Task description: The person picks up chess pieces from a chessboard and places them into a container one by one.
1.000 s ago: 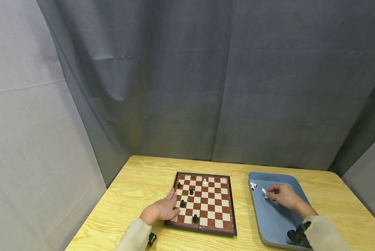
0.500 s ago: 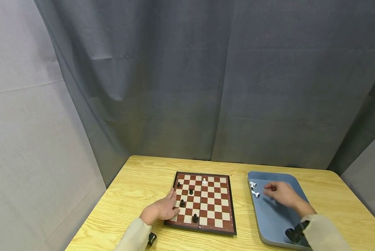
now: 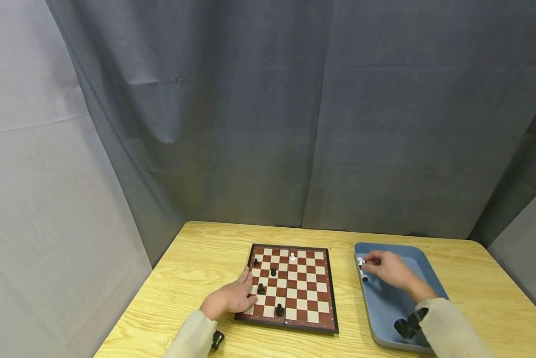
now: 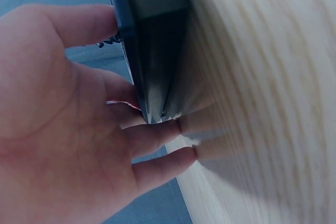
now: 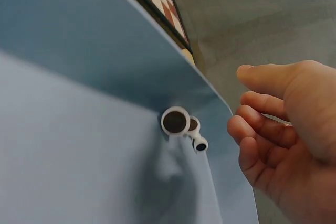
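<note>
My left hand (image 3: 233, 300) rests at the left edge of a folding chessboard (image 3: 301, 287). In the left wrist view its thumb touches the board's dark side, and the fingers reach along the edge, some fingertips on the tabletop. Over a blue tray (image 3: 384, 318), my right hand (image 3: 390, 271) hovers with loosely bent fingers. Nothing shows between thumb and fingers in the right wrist view. Several small white chess pieces (image 5: 175, 121) lie on their sides by the tray wall, dark bases showing. The head view has the fingertips overlapping these pieces.
Standing on the board are one white chess piece (image 3: 292, 257) at the far side and several black chess pieces (image 3: 279, 310) on the left half. The wooden table (image 3: 182, 268) is backed by a grey curtain (image 3: 250, 124). Raised walls surround the tray.
My right hand has let go of a white chess piece beside the others at the tray's left wall. It drew back slightly, then moved left over the pieces. My left hand has stayed put.
</note>
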